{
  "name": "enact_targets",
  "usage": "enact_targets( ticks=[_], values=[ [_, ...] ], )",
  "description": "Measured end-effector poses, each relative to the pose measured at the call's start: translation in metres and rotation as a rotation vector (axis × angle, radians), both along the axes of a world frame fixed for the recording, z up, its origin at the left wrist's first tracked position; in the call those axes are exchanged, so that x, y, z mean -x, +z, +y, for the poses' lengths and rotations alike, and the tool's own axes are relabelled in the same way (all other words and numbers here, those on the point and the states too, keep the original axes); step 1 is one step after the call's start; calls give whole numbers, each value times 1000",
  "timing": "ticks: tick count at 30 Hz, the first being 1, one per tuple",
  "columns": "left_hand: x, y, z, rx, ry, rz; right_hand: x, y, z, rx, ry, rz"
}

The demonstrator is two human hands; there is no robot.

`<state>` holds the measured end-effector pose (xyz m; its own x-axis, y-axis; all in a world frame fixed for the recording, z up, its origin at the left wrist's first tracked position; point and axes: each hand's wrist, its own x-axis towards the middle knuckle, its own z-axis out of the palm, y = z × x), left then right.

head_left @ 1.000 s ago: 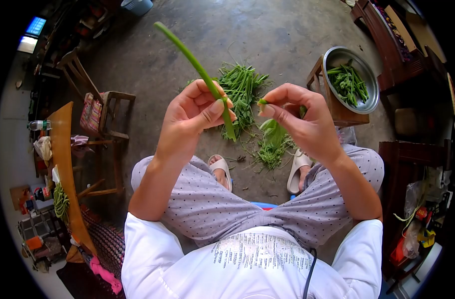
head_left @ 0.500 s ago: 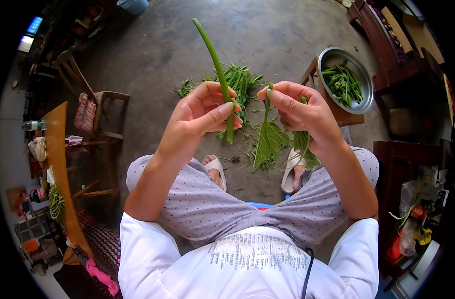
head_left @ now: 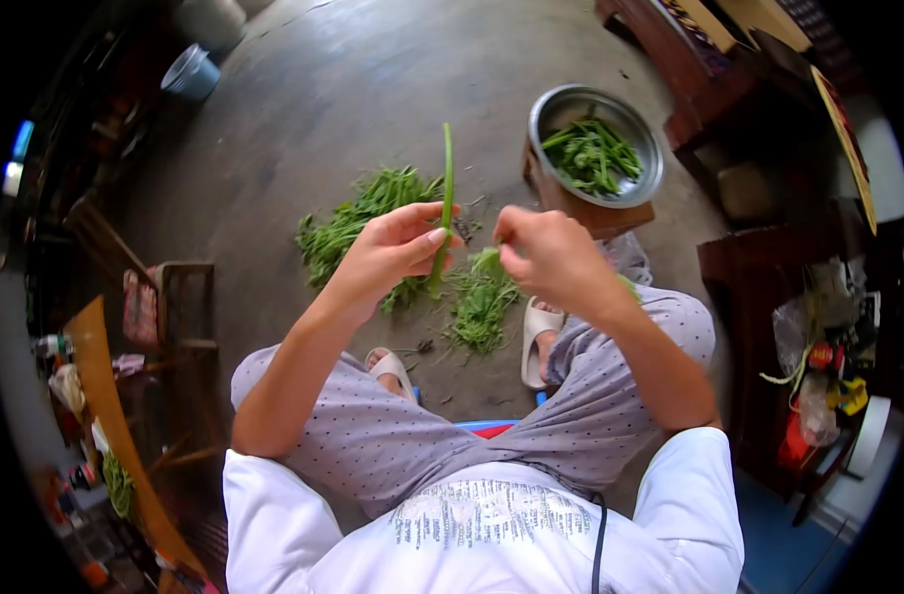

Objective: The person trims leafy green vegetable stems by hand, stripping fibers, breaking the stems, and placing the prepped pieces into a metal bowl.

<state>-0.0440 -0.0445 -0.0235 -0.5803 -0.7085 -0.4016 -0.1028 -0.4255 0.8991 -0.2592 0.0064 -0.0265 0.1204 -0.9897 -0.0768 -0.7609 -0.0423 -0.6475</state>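
A long green leaf stalk [head_left: 447, 183] stands nearly upright in my left hand [head_left: 398, 246], pinched between thumb and fingers near its lower end. Just to its right is my right hand [head_left: 556, 257], turned back-up with the fingers closed; what they hold is hidden. A bit of green leaf [head_left: 628, 287] shows beside the right forearm. Below the hands, torn leaves and trimmings [head_left: 480, 315] lie heaped on the floor between my feet. Farther out to the left is a larger pile of leafy green stalks [head_left: 373, 213].
A metal basin [head_left: 654, 163] with green stalks sits on a wooden stool [head_left: 610, 216] at front right. On the left are a wooden chair [head_left: 180, 297] and a table edge [head_left: 110, 396]. A blue bucket [head_left: 192, 74] stands far left; dark furniture [head_left: 759, 257] lines the right.
My right hand has turned over, and the large leaf that hung from it no longer shows there. My left hand still holds the stalk, now lower in view. The head view has shifted right.
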Motion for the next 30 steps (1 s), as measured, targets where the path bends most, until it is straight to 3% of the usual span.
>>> enact_targets(
  ticks=[6,9,11,14,16,17,19,20,21,23,24,28,30],
  values=[
    [142,-18,-63,104,-140,108,34,-13,2,-103,31,149],
    [187,-48,-84,149,-57,-114,60,-15,-1,-62,-45,119],
    [183,-69,-96,327,-8,-55,75,-10,-8,58,-175,-2],
    [149,-75,-100,289,97,-17,103,4,-22,128,-308,-155],
    [122,-75,-98,266,159,-28,117,1,-31,420,-506,-113],
    [110,-72,-95,255,147,-57,121,2,-33,419,-505,-115],
    [95,-70,-84,244,139,-82,123,4,-37,402,-566,-385],
    [88,-64,-77,250,64,-51,121,2,-41,371,-498,-659],
    [82,-53,-69,256,-9,-20,118,10,-39,366,-486,-659],
    [77,-32,-49,276,-66,11,107,28,-30,-98,-250,-1308],
    [77,-21,-39,316,-135,44,97,27,-31,-178,-161,-1442],
    [68,3,-4,287,-239,254,43,26,-34,-332,37,-1705],
    [59,9,10,135,-171,322,21,20,-36,-301,94,-1672]
  ],
)
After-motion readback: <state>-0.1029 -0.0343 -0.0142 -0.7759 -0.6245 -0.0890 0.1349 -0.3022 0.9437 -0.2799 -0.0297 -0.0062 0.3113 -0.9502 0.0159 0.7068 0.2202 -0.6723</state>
